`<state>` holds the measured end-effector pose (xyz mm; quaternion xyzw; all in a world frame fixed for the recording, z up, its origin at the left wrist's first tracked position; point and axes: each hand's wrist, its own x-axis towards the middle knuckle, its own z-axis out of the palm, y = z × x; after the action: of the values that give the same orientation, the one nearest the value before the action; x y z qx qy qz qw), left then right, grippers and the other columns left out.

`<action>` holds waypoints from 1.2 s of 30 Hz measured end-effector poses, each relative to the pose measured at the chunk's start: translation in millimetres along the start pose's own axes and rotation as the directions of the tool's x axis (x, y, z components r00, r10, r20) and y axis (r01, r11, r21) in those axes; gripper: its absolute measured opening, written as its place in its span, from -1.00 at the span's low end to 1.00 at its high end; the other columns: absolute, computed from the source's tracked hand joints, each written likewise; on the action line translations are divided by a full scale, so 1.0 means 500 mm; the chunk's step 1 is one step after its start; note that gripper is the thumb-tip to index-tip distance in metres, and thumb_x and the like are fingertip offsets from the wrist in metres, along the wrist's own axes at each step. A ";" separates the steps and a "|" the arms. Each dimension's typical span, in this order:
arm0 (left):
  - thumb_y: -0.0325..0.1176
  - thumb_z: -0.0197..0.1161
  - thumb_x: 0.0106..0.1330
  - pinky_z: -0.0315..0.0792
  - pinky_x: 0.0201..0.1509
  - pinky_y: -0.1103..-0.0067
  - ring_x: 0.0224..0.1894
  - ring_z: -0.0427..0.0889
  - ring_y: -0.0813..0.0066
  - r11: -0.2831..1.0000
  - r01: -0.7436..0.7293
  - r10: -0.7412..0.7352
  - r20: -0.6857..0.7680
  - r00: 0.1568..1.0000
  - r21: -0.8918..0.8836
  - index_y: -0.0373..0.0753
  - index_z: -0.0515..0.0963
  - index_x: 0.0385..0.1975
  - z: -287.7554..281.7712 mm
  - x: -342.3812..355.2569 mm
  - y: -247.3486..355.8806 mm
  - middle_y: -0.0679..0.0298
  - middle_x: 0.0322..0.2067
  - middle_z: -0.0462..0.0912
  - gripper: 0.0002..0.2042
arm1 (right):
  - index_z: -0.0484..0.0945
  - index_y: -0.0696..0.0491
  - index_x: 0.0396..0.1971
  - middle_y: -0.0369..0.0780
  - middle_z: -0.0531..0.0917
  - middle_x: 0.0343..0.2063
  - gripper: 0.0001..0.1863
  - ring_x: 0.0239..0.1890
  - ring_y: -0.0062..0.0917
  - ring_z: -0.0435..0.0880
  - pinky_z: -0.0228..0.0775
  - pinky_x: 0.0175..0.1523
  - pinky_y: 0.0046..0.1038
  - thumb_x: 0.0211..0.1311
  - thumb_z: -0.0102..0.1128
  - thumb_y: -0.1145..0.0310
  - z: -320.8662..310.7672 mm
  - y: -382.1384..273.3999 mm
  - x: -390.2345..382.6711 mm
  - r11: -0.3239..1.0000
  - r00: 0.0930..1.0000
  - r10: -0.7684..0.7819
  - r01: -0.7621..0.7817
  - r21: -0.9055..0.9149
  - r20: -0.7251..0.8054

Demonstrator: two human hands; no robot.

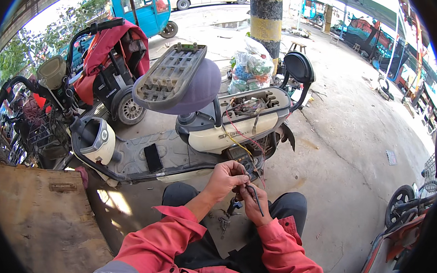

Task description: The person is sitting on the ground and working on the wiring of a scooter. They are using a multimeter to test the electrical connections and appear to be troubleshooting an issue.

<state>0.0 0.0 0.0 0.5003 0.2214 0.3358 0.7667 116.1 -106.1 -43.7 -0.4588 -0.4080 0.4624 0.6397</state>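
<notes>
My left hand [226, 181] and my right hand [257, 205] meet above my knees, fingers pinched together. A thin black cable [258, 198] runs across my right hand from the fingertips, its loose end pointing down. What my left fingertips pinch is too small to make out. Just below hangs a dark piece with a blue part [234, 205], perhaps a lock, and near it a bunch of keys [224, 224]. In front of me stands a cream electric scooter [203, 138] with its seat [174, 81] tipped up. Red and yellow wires [244, 135] trail from its open compartment [253, 104] toward my hands.
A black phone [152, 157] lies on the scooter's footboard [177, 153]. To the left is a wooden board [43, 216]. Behind the scooter stand a stuffed plastic bag [251, 68] and a striped pillar [265, 24]. Another vehicle's wheel [399, 202] is at the right.
</notes>
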 end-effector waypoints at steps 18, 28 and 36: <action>-0.62 0.39 0.20 0.49 -0.41 0.68 -0.47 0.63 0.53 0.979 -0.017 -0.002 -0.088 0.996 -0.204 -0.32 0.53 -0.31 -0.104 0.053 0.020 0.20 -0.42 0.69 -0.84 | 0.58 0.19 -0.10 -0.30 0.67 -0.40 -0.75 -0.41 -0.72 0.54 0.44 -0.30 -0.57 0.19 0.22 0.60 0.039 0.003 0.112 0.922 0.988 -0.122 0.149 -0.357 0.099; -0.65 0.36 0.20 0.49 -0.41 0.68 -0.41 0.69 0.47 0.968 -0.122 0.089 -0.153 0.984 -0.220 -0.32 0.53 -0.32 -0.089 0.062 0.024 0.18 -0.43 0.69 -0.85 | 0.63 0.22 -0.27 -0.32 0.64 -0.55 -0.88 -0.59 -0.74 0.51 0.36 -0.49 -0.63 0.34 0.22 0.46 0.008 -0.030 0.127 0.951 0.979 0.017 -0.078 -0.299 -0.203; -0.66 0.34 0.20 0.49 -0.40 0.67 -0.39 0.69 0.48 0.964 -0.153 0.101 -0.233 0.967 -0.216 -0.33 0.55 -0.33 -0.068 0.084 0.022 0.15 -0.40 0.71 -0.87 | 0.48 0.12 -0.55 -0.39 0.44 -0.73 -0.63 -0.77 -0.78 0.30 0.12 -0.67 -0.63 0.48 0.12 0.25 -0.058 -0.086 0.206 0.940 0.927 -0.147 0.023 -0.341 -0.344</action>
<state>2.1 55.1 -3.6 0.3802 0.2312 0.4612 0.7676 177.3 -19.3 0.5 -0.6188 -0.3736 0.2657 0.6378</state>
